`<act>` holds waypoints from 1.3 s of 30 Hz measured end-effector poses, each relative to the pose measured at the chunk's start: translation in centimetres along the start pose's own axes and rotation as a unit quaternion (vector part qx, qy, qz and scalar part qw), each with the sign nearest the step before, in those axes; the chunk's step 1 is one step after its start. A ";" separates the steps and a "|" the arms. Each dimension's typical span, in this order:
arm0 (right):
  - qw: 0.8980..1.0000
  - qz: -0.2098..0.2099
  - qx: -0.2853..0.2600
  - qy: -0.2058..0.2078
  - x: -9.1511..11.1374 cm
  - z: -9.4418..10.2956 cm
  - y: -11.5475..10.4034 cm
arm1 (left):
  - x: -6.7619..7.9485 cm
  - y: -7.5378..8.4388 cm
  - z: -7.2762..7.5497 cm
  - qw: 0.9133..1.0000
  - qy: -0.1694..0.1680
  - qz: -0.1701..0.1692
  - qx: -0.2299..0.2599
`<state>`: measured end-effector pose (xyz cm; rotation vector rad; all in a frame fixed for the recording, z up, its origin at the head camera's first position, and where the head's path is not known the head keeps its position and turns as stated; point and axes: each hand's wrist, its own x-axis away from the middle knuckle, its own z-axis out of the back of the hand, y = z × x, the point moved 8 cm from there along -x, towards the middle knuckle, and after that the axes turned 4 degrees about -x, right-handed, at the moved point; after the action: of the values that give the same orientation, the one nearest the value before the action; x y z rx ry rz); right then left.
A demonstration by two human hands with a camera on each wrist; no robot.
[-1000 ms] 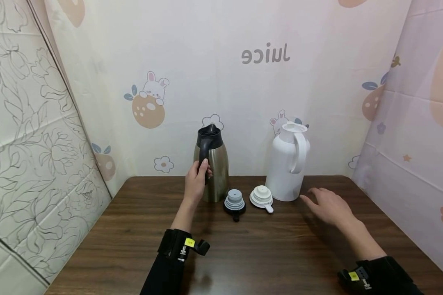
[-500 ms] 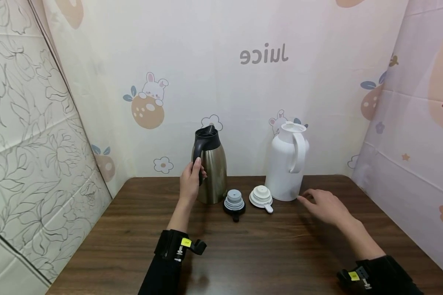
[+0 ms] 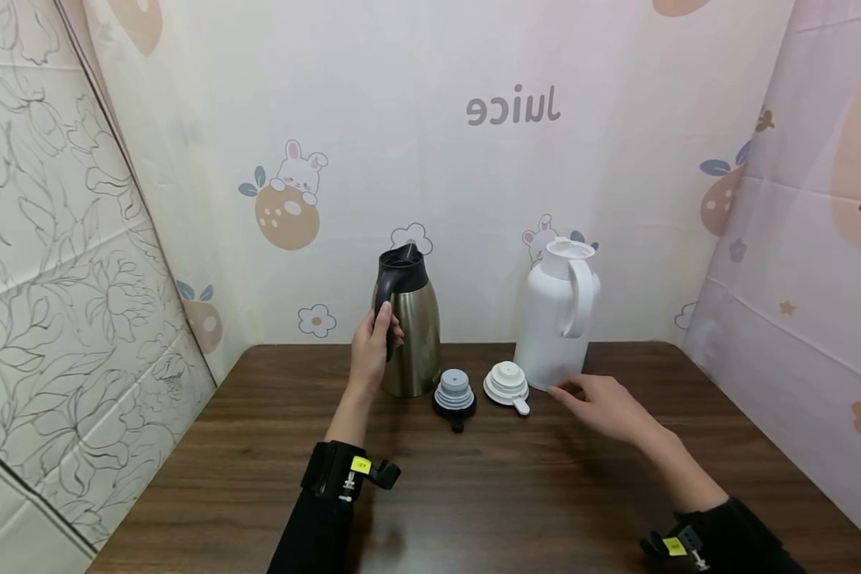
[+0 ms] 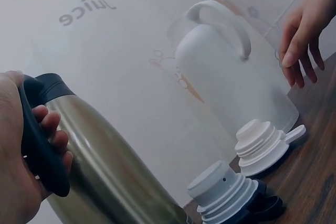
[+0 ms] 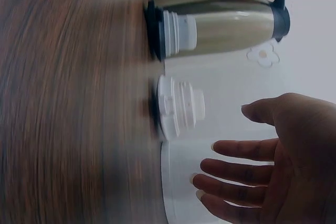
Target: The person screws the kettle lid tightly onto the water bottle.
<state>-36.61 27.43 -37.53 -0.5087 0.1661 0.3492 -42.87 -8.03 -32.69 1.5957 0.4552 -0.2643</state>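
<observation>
My left hand (image 3: pixel 373 351) grips the black handle (image 4: pixel 39 140) of a gold-coloured metal thermos jug (image 3: pixel 414 335), which stands upright at the back of the table. Its black top has no stopper in it. Two stoppers lie with their plugs upward: a grey one with a black base (image 3: pixel 455 395), close to the metal jug, and a white one (image 3: pixel 506 384) just right of it. Behind the white stopper stands a white thermos jug (image 3: pixel 551 327), its handle facing right. My right hand (image 3: pixel 603 402) is in front of this jug, fingers relaxed, holding nothing; the right wrist view shows it apart from the white stopper (image 5: pixel 178 107).
The brown wooden table (image 3: pixel 258 454) ends at a wall covering (image 3: pixel 416 159) printed with rabbits and fruit, right behind both jugs. More printed sheets flank the table, one with flower outlines (image 3: pixel 93 279) on the left.
My left hand has shifted the metal jug slightly left and turned its handle a little leftward. The right hand has moved left, toward the white stopper. Both stoppers stay in place.
</observation>
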 end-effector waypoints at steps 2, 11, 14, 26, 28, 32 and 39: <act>1.000 0.006 -0.004 0.000 -0.1 -0.3 -0.6 | -0.2 -0.1 0.0 1.000 0.001 -0.004 0.008; 0.999 0.027 -0.026 -0.005 -1.4 -1.8 -3.0 | -0.4 0.6 -0.3 0.999 -0.006 -0.028 0.022; 0.999 0.027 -0.027 -0.010 -1.7 -2.4 -3.7 | 0.0 1.3 -0.4 0.999 -0.022 -0.027 0.016; 0.999 0.040 -0.021 -0.015 -2.3 -3.0 -4.2 | -0.3 0.7 -0.6 0.999 -0.033 -0.021 0.006; 0.999 0.041 -0.021 -0.017 -2.3 -3.0 -4.4 | -0.2 0.9 -0.5 0.999 -0.032 -0.021 0.002; 0.999 0.041 -0.023 -0.021 -2.2 -2.9 -4.5 | 0.1 1.0 -0.3 0.999 -0.032 -0.019 -0.003; 0.999 0.035 -0.027 -0.028 -2.1 -3.1 -4.3 | 0.6 1.1 0.5 0.999 -0.027 -0.022 -0.008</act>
<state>-37.15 21.75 -37.73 -0.5456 0.1202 0.4378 -41.76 -8.49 -32.01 1.5605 0.4497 -0.3361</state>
